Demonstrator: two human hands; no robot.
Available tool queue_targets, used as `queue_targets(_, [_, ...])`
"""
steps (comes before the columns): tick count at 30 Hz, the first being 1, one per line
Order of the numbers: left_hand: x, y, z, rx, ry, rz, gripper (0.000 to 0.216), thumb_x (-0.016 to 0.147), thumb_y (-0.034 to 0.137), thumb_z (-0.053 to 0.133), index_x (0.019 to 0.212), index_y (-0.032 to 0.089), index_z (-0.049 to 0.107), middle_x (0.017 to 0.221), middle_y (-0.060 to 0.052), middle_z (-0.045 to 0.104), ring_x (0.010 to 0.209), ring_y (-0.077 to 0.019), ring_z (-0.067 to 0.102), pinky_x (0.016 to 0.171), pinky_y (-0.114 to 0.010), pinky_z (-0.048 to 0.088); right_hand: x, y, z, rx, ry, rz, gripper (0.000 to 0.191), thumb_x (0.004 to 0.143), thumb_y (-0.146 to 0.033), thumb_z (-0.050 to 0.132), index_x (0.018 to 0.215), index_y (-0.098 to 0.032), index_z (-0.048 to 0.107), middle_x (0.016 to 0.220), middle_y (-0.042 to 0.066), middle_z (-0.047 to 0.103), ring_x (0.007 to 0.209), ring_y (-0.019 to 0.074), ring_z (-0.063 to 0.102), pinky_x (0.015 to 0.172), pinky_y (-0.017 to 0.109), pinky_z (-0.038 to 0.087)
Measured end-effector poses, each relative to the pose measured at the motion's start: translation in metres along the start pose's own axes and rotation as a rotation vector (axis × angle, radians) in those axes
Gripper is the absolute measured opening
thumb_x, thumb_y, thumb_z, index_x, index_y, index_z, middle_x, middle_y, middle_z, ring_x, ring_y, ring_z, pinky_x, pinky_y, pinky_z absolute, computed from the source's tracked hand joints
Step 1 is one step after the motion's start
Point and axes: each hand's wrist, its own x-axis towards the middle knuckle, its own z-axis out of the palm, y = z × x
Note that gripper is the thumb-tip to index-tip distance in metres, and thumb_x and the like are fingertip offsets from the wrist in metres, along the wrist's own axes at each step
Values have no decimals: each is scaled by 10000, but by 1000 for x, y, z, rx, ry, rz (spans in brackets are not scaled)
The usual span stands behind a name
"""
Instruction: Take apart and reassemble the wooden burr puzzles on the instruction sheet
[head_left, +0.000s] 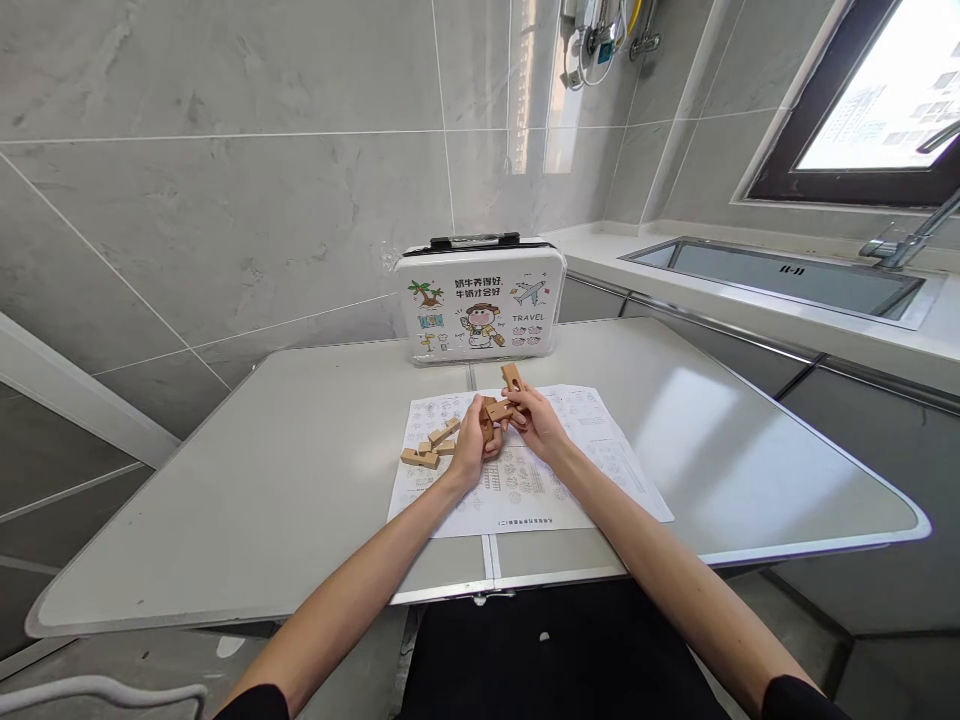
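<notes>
Both of my hands are over the printed sheet (pixel 525 500), close together, with notched wooden blocks between them. My left hand (pixel 469 445) is wrapped round a wooden puzzle piece (pixel 487 428), partly hidden by the fingers. In my right hand (pixel 538 420) the fingers pinch wooden puzzle pieces; one upright notched piece (pixel 512 377) sticks up above them, and a crosswise piece (pixel 498 410) reaches toward the left hand. How these pieces join is hidden. Several loose notched wooden pieces (pixel 420 458) lie in a small pile on the sheet, left of my left hand.
A white cartoon-printed case (pixel 484 300) with a black handle stands upright at the back of the folding table (pixel 300 480). Tiled wall rises behind it. To the right is a counter with a sink (pixel 787 275), a faucet (pixel 900 245) and a window (pixel 877 95).
</notes>
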Motion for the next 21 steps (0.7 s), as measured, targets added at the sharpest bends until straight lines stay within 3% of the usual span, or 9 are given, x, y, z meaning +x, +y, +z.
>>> queue_targets(2, [1, -1, -2, -67, 4, -26, 583, 917, 739, 486, 799, 174, 573, 649, 17, 530, 408, -37, 267, 392, -201, 171, 1, -2, -1, 34, 19, 1, 252, 675, -260, 762, 845, -212, 582, 811, -42, 607, 453, 36, 276, 402, 232, 291])
queue_targets(6, [2, -3, -2, -129, 79, -24, 457, 853, 635, 683, 956, 196, 607, 743, 32, 541, 451, -30, 336, 399, -167, 218, 1, -5, -3, 70, 35, 23, 237, 656, -233, 686, 840, -221, 537, 958, -20, 669, 429, 26, 201, 381, 249, 206])
queue_targets(10, [1, -1, 0, -72, 93, -1, 528, 823, 677, 708, 1130, 259, 605, 704, 65, 492, 414, -36, 315, 373, -170, 197, 1, -4, -5, 53, 17, 28, 236, 653, -230, 657, 867, -223, 557, 993, -13, 684, 427, 30, 181, 385, 256, 199])
queue_targets(15, [2, 6, 1, -16, 165, 10, 496, 862, 714, 625, 936, 233, 529, 685, 60, 502, 409, -36, 283, 400, -183, 168, 0, -6, -5, -12, 2, 6, 289, 644, -229, 632, 933, -222, 631, 1034, -8, 709, 424, 29, 201, 389, 261, 201])
queue_targets(18, [2, 12, 0, 111, 199, 128, 442, 883, 652, 645, 908, 234, 502, 713, 54, 529, 454, -54, 332, 435, -194, 239, -2, -9, -2, -43, 22, -11, 328, 621, -201, 620, 944, -214, 671, 1046, -6, 717, 430, 25, 212, 386, 262, 180])
queue_targets(21, [2, 18, -1, 295, 268, 276, 384, 862, 568, 724, 969, 227, 584, 765, 27, 584, 584, -90, 475, 531, -203, 357, -5, -11, 1, -84, 10, -20, 382, 607, -182, 623, 978, -213, 703, 976, -12, 708, 445, 27, 231, 391, 250, 162])
